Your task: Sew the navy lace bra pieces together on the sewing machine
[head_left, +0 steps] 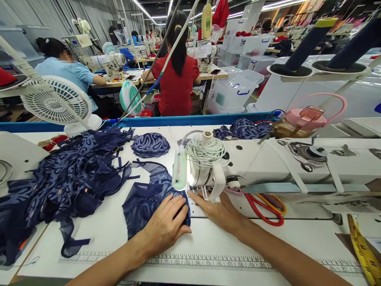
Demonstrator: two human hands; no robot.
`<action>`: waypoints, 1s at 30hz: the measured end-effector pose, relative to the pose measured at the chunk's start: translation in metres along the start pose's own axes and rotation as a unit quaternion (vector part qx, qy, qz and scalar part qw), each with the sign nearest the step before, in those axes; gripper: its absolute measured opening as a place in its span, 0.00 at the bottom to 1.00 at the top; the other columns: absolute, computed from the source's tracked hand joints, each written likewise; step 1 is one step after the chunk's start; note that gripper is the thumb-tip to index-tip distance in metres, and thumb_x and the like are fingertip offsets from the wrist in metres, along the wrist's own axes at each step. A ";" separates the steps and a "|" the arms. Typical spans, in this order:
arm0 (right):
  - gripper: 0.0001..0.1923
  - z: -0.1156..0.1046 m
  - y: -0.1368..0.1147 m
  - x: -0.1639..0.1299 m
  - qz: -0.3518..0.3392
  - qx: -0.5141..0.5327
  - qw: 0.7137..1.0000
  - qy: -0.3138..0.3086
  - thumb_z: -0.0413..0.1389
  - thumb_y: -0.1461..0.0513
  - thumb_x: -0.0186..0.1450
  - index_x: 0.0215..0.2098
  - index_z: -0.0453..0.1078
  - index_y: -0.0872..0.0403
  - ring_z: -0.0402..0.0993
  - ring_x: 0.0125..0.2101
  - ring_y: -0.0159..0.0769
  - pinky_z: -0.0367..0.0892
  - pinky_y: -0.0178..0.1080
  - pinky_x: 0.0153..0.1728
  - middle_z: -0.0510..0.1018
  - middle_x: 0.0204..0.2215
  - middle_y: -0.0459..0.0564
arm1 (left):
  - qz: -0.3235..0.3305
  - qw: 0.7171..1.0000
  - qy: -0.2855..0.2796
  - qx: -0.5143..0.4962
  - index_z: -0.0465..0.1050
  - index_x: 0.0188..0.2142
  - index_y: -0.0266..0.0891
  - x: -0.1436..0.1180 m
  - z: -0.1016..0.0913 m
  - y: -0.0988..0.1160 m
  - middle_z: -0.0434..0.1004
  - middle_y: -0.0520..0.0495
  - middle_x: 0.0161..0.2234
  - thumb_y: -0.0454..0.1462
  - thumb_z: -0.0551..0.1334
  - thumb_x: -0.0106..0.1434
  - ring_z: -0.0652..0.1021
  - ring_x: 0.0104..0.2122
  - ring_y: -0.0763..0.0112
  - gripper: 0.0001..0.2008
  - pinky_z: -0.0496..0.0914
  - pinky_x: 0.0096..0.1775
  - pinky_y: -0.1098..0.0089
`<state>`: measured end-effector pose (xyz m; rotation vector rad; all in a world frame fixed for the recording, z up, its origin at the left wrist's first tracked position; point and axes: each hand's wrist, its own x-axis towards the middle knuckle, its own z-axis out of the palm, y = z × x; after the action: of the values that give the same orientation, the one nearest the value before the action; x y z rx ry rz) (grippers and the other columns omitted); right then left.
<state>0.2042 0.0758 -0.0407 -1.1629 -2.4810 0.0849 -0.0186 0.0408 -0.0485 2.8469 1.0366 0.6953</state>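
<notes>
My left hand (167,220) lies flat with fingers stretched on a navy patterned mesh garment piece (139,206), pressing it to the white table. My right hand (218,208) is beside the sewing machine's needle area (205,190). One of its fingers stretches to the right edge of the garment piece; the others are partly hidden behind the machine head. A coil of pale cord (206,151) sits on top of the machine head, and a pale green lamp-like piece (179,169) hangs at its left. A navy patterned cup (151,144) lies behind the garment piece.
A heap of navy garments (74,171) covers the table's left. Red-handled scissors (264,212) lie under the machine arm. A printed ruler (208,262) runs along the front edge; a yellow tape measure (363,254) hangs right. A white fan (58,99) and a pink-lidded bottle (306,119) stand behind.
</notes>
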 end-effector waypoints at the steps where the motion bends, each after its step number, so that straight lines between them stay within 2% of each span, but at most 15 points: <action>1: 0.18 0.001 0.000 0.004 0.000 0.010 1.000 -0.003 0.45 0.70 0.68 0.45 0.74 0.49 0.72 0.28 0.35 0.65 0.35 0.30 0.78 0.33 0.50 | 0.000 1.000 -0.005 0.010 0.68 0.53 0.30 0.000 -0.001 0.000 0.74 0.30 0.51 0.46 0.57 0.68 0.73 0.54 0.50 0.22 0.69 0.55 0.47; 4: 0.16 0.001 0.001 0.010 -0.001 0.019 1.000 -0.009 0.45 0.69 0.68 0.43 0.73 0.51 0.72 0.31 0.36 0.66 0.36 0.32 0.78 0.33 0.51 | 0.004 0.999 -0.032 0.031 0.69 0.53 0.33 0.001 -0.004 -0.001 0.72 0.31 0.54 0.47 0.58 0.67 0.71 0.56 0.48 0.22 0.67 0.56 0.44; 8: 0.14 -0.005 0.004 -0.001 -0.017 0.003 1.000 -0.020 0.44 0.69 0.68 0.40 0.72 0.55 0.69 0.25 0.36 0.63 0.35 0.27 0.75 0.25 0.51 | 0.006 0.998 -0.057 0.040 0.70 0.52 0.37 0.004 -0.005 -0.005 0.71 0.34 0.56 0.50 0.59 0.66 0.69 0.58 0.47 0.22 0.63 0.56 0.42; 10: 0.16 -0.010 0.003 -0.010 -0.025 -0.004 1.000 -0.006 0.42 0.69 0.69 0.42 0.72 0.56 0.69 0.25 0.35 0.62 0.35 0.26 0.75 0.27 0.51 | 0.004 0.997 -0.063 0.037 0.69 0.52 0.37 0.004 -0.005 -0.005 0.70 0.35 0.57 0.51 0.59 0.66 0.69 0.57 0.47 0.23 0.62 0.56 0.42; 14: 0.17 -0.013 -0.006 -0.017 -0.074 0.021 0.997 0.006 0.43 0.69 0.69 0.51 0.68 0.55 0.72 0.29 0.33 0.61 0.33 0.25 0.76 0.35 0.52 | -0.016 0.997 -0.075 0.014 0.66 0.56 0.36 0.005 -0.008 -0.004 0.69 0.35 0.58 0.53 0.56 0.66 0.69 0.57 0.48 0.27 0.62 0.56 0.45; 16: 0.19 -0.010 -0.010 -0.017 -0.092 0.029 0.995 0.000 0.44 0.69 0.69 0.55 0.65 0.56 0.72 0.29 0.33 0.60 0.33 0.23 0.76 0.36 0.52 | -0.026 0.996 -0.081 -0.002 0.66 0.57 0.35 0.007 -0.011 -0.005 0.70 0.36 0.58 0.51 0.55 0.68 0.69 0.57 0.50 0.26 0.62 0.56 0.47; 19: 0.20 -0.005 -0.012 -0.018 -0.099 0.018 0.995 0.012 0.45 0.71 0.67 0.55 0.66 0.58 0.72 0.30 0.33 0.59 0.33 0.23 0.76 0.35 0.53 | -0.021 0.996 -0.083 -0.014 0.68 0.54 0.36 0.010 -0.015 -0.008 0.70 0.38 0.57 0.49 0.54 0.69 0.70 0.56 0.51 0.22 0.64 0.54 0.50; 24: 0.19 -0.003 -0.008 -0.019 -0.048 -0.013 0.999 0.014 0.46 0.71 0.67 0.51 0.70 0.54 0.73 0.30 0.34 0.63 0.34 0.27 0.78 0.36 0.52 | -0.015 0.994 -0.105 0.003 0.69 0.52 0.39 0.013 -0.016 -0.009 0.71 0.39 0.56 0.49 0.55 0.69 0.70 0.54 0.52 0.20 0.64 0.51 0.52; 28: 0.23 0.000 -0.001 -0.009 -0.015 -0.062 0.997 -0.035 0.46 0.73 0.64 0.50 0.72 0.48 0.72 0.28 0.34 0.64 0.34 0.27 0.79 0.31 0.48 | -0.014 0.996 -0.086 0.024 0.67 0.55 0.35 0.010 -0.014 -0.004 0.73 0.38 0.55 0.50 0.54 0.69 0.72 0.52 0.51 0.24 0.63 0.51 0.51; 30: 0.22 0.005 0.001 -0.003 -0.011 -0.053 0.998 -0.030 0.47 0.71 0.65 0.51 0.71 0.46 0.73 0.29 0.36 0.66 0.35 0.29 0.78 0.32 0.48 | -0.013 0.997 -0.076 0.026 0.66 0.55 0.33 0.008 -0.013 -0.003 0.73 0.37 0.54 0.51 0.54 0.69 0.72 0.52 0.51 0.25 0.63 0.50 0.52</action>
<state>0.2050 0.0754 -0.0462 -1.1926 -2.5786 -0.0183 -0.0201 0.0463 -0.0341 2.8704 1.0826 0.4487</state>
